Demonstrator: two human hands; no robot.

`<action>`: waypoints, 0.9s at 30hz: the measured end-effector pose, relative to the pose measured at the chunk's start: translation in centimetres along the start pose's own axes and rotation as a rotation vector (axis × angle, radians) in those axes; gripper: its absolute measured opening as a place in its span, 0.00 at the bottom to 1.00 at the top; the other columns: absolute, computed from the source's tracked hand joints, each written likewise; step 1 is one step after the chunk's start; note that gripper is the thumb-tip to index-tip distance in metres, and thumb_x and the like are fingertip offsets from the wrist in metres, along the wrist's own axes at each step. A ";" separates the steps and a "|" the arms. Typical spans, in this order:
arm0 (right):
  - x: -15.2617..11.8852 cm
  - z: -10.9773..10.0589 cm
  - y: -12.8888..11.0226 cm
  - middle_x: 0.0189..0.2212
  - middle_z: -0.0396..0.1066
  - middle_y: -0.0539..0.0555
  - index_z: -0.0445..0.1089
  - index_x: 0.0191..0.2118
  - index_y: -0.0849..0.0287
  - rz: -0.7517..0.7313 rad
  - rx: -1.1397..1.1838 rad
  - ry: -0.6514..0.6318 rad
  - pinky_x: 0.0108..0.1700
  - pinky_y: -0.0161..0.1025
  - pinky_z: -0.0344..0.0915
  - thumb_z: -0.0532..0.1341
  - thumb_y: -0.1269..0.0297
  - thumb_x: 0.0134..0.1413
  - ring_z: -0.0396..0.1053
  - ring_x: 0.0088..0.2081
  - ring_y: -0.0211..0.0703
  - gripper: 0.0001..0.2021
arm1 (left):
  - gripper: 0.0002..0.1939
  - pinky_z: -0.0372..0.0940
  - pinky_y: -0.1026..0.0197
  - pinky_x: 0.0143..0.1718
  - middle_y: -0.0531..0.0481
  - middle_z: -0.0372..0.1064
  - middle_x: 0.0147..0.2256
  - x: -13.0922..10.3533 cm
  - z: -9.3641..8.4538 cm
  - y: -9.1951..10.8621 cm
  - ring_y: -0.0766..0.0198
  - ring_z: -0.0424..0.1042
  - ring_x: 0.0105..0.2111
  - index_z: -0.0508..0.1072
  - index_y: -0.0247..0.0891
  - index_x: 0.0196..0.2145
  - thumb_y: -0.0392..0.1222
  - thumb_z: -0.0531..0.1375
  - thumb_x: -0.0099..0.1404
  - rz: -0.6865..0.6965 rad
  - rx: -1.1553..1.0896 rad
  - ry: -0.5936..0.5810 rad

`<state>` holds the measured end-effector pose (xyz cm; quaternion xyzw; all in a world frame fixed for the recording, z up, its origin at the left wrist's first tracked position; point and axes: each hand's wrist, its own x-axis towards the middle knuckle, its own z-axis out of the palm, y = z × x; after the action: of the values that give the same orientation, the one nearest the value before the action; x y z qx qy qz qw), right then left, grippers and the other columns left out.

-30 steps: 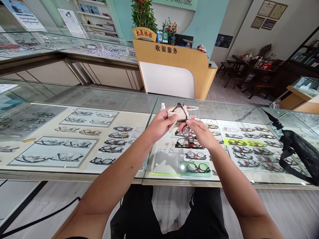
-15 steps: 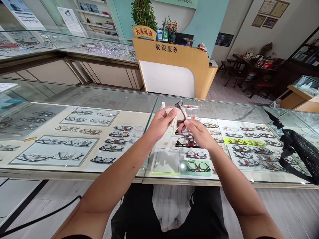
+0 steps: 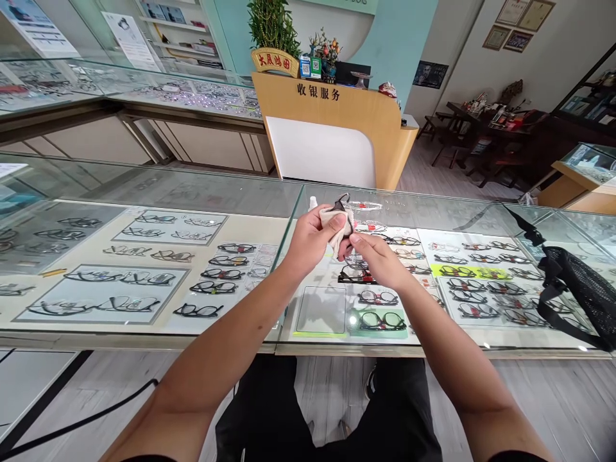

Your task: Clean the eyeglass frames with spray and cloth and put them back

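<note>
My left hand [image 3: 310, 239] is closed on a beige cloth [image 3: 333, 221], its thumb pressing on the front. The cloth is folded around part of a dark-framed pair of glasses [image 3: 342, 201], whose curved end sticks out above. My right hand [image 3: 375, 258] pinches the lower right side of the glasses with thumb and forefinger. Most of the frame is hidden by the cloth and fingers. Both hands are above a glass display case [image 3: 289, 348]. A small white bottle [image 3: 312, 202] stands just behind my left hand.
Rows of glasses [image 3: 378, 298] lie inside the case. A black mesh bag [image 3: 577, 292] with a strap rests on the glass at the right. A wooden counter [image 3: 332, 102] stands beyond the case. A yellow pencil-like object [image 3: 54, 273] is at the left.
The cloth now covers more of the glasses, and my left thumb has shifted slightly right over it. My right hand has moved slightly left, still pinching the frame.
</note>
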<state>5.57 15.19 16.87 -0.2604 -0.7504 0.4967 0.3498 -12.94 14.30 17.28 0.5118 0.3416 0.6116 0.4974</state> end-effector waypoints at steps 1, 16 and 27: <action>0.0 -0.1 -0.1 0.38 0.80 0.55 0.81 0.38 0.55 0.003 0.002 0.002 0.56 0.45 0.70 0.55 0.32 0.76 0.75 0.45 0.49 0.32 | 0.28 0.68 0.61 0.22 0.53 0.74 0.25 0.1 -0.3 -0.1 0.65 0.70 0.19 0.77 0.40 0.37 0.69 0.74 0.66 0.008 0.018 0.009; 0.1 -0.2 -0.3 0.35 0.79 0.55 0.79 0.35 0.55 0.015 0.018 0.026 0.54 0.46 0.71 0.55 0.28 0.74 0.74 0.43 0.49 0.35 | 0.28 0.70 0.61 0.22 0.52 0.79 0.32 -0.5 0.8 0.1 0.67 0.72 0.19 0.75 0.39 0.41 0.60 0.81 0.59 0.006 -0.041 -0.006; 0.3 -0.2 0.1 0.35 0.80 0.54 0.80 0.35 0.54 0.038 0.101 0.061 0.54 0.47 0.71 0.60 0.29 0.71 0.74 0.41 0.50 0.31 | 0.34 0.69 0.59 0.22 0.51 0.77 0.28 0.9 -0.2 -1.3 0.63 0.74 0.22 0.77 0.39 0.34 0.77 0.72 0.62 -0.093 -0.144 -0.003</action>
<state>5.58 15.56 16.93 -0.2715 -0.7083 0.5323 0.3758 -12.80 15.52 16.25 0.4592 0.3195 0.6102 0.5611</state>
